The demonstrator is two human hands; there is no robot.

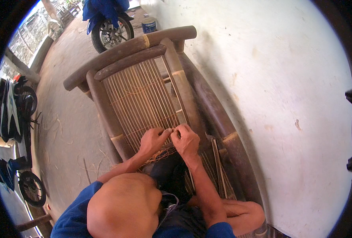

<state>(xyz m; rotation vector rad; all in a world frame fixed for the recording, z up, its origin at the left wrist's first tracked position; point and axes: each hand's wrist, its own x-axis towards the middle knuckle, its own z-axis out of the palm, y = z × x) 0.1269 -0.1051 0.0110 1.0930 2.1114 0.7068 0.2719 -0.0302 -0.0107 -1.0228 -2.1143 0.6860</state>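
We have the brown bamboo chair back with thick rounded rails right in front of us, leaning away and filling the middle of the view. Inside it, the panel of thin tan upright slats covers most of the width from the left post across, so we judge the greater part of the filling to be done. At least 2 crosswise rows of thin orange-tan cord show on the panel, 1 high and 1 low.

What looks unfinished lies on the right: between the close-set slats and the right brown post there is an open gap, with 1 slender strip standing along it. We take that edge as not yet filled, though we cannot tell whether it is meant to be.

Our left hand and right hand meet low on the panel, near the right end of the lower row. Both sets of fingertips are closed in a pinch, apparently on the cord; our fingers hide most of the strand, so we cannot tell if a knot is complete. Loose cord lies tangled below our left hand, and long strips lie beside our right forearm.
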